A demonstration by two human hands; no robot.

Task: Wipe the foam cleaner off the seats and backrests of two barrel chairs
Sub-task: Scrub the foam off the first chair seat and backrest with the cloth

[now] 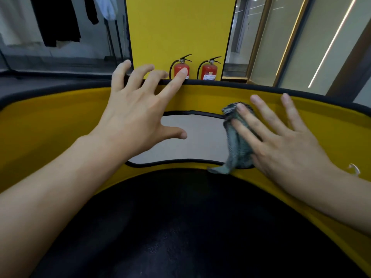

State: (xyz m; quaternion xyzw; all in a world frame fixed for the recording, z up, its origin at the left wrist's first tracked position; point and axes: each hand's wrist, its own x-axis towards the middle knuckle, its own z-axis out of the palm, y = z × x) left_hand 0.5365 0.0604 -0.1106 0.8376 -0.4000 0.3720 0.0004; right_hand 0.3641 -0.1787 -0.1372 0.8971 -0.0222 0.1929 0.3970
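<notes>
A person's left hand [132,119] is reaching, fingers spread and empty, over the top rim of the yellow backrest [50,125], apparently to steady the barrel chair. At the grey centre panel [192,141]'s right edge, the right hand [281,141] is pressing a grey-green cloth [234,143] flat under open fingers, wiping. No foam is showing on the dark seat [180,227].

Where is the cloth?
In the head view, the cloth is right of centre, pressed against the yellow backrest under the right hand, at the grey panel's right edge.
</notes>
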